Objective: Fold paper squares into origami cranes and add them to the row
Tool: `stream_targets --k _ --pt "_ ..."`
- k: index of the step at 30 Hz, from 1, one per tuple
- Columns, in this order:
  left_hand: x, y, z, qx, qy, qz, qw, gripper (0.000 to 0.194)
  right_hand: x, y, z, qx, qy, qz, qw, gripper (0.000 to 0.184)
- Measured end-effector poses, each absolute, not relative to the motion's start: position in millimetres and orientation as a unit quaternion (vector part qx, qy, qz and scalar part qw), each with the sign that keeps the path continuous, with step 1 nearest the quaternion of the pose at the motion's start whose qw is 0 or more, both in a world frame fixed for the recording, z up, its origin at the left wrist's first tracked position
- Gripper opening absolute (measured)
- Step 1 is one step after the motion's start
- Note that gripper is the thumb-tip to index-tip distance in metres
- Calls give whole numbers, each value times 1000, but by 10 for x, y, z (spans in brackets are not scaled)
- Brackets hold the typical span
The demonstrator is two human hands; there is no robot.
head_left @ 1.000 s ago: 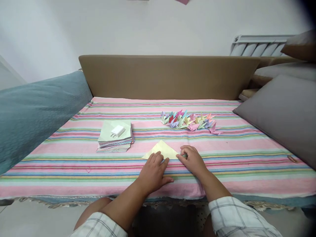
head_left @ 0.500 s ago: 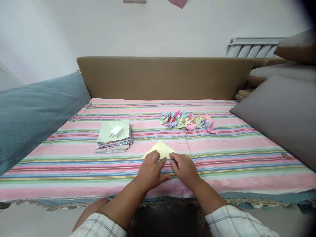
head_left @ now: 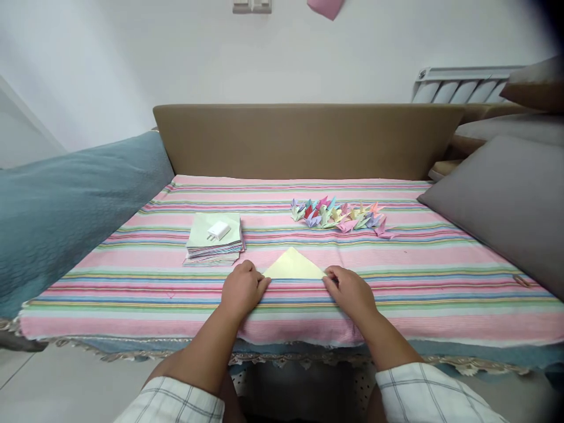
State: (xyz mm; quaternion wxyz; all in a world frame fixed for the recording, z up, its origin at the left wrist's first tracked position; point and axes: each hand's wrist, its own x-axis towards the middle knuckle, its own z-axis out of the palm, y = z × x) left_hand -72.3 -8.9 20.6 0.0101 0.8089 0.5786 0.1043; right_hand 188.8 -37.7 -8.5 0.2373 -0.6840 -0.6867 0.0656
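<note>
A yellow sheet of origami paper (head_left: 293,265), folded into a triangle, lies on the striped cloth with its peak pointing away from me. My left hand (head_left: 243,289) pinches the triangle's left corner between thumb and fingers. At the opposite corner, my right hand (head_left: 350,291) is closed on the paper in the same way. The long folded edge runs straight between both hands, facing me. Beyond the triangle to the right sit several folded paper cranes (head_left: 339,216) in many colours.
A stack of square paper (head_left: 200,249) stands left of the triangle, with a white charger plug (head_left: 219,230) on top. A blue-green covered armrest (head_left: 88,194) bounds the left, grey cushions (head_left: 497,200) the right. The brown backrest (head_left: 308,141) rises behind the striped cloth (head_left: 145,264).
My left hand has moved left from the middle of the folded edge to the left corner. My right hand has slid right to the right corner. The view has shifted slightly.
</note>
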Motion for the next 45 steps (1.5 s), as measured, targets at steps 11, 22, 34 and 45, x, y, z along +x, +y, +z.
stream_targets --k 11,22,34,45 --pt "-673 70 49 789 571 213 75 38 1957 -247 -305 -604 -705 98 358 19" --pt "-515 132 37 794 554 244 49 23 1914 -388 -204 -500 -790 -15 354 20" --pt "-509 -124 274 911 331 244 17 42 1635 -582 -143 -399 -867 -38 294 18" --pt "-482 -82 199 912 390 122 30 36 1639 -566 -78 -378 -875 56 298 31"
